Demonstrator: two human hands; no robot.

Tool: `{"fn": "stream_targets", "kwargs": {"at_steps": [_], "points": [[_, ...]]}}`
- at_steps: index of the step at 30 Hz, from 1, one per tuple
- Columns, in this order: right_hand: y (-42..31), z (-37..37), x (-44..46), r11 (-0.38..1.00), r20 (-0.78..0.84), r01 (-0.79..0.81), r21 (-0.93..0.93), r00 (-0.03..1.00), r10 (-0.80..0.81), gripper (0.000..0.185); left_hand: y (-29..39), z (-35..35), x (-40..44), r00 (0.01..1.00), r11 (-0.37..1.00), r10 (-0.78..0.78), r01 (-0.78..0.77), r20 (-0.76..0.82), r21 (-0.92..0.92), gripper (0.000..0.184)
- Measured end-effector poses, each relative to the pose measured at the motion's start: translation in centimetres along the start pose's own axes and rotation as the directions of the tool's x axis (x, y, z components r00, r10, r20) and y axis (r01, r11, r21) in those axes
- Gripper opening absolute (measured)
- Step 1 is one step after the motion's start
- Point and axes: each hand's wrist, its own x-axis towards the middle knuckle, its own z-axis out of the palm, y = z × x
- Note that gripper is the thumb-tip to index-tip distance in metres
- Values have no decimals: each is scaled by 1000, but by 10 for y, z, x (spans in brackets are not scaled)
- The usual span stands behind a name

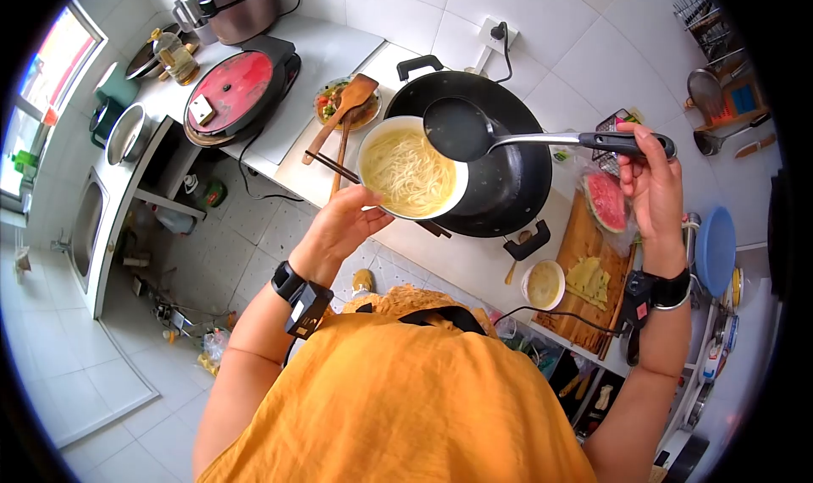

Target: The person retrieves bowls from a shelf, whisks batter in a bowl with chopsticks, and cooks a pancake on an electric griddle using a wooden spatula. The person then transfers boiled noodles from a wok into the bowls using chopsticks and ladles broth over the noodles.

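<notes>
My left hand [351, 220] grips the near-left rim of a white bowl [462, 188] full of pale noodles [408, 171] in broth. That bowl is in front of the left part of a black wok [517, 191]. In my right hand [654, 178] is the dark handle of a ladle [458, 130], its black scoop hanging over the wok beside the bowl's right rim. Whether the scoop touches the rim I cannot tell. A pair of dark chopsticks [322, 163] sticks out from behind the bowl. Near it, a wooden spatula [351, 99] lies across a bowl of chopped food [326, 104].
Right of the wok, a cutting board [567, 244] carries cut watermelon [605, 200] and yellow-green pieces [588, 280]. A small cup of liquid [543, 284] stands near the counter edge. A red round electric griddle [237, 92] and an oil bottle [174, 57] are at left. Utensils hang at right.
</notes>
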Motion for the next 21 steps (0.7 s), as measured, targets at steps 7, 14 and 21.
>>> {"fn": "stream_targets", "kwargs": {"at_steps": [7,14,21], "points": [[-5,25,-23,994,43,94,-62,995,-91,26,-2,13,0,1000,1000,14,-13,25,-8,14],[6,24,-63,875,108,435,-211,900,-422,24,-8,6,-2,996,999,3,0,89,-35,39],[9,1,-99,91,738,917,-387,368,-565,29,-11,15,2,997,999,-2,4,74,-37,34]]}}
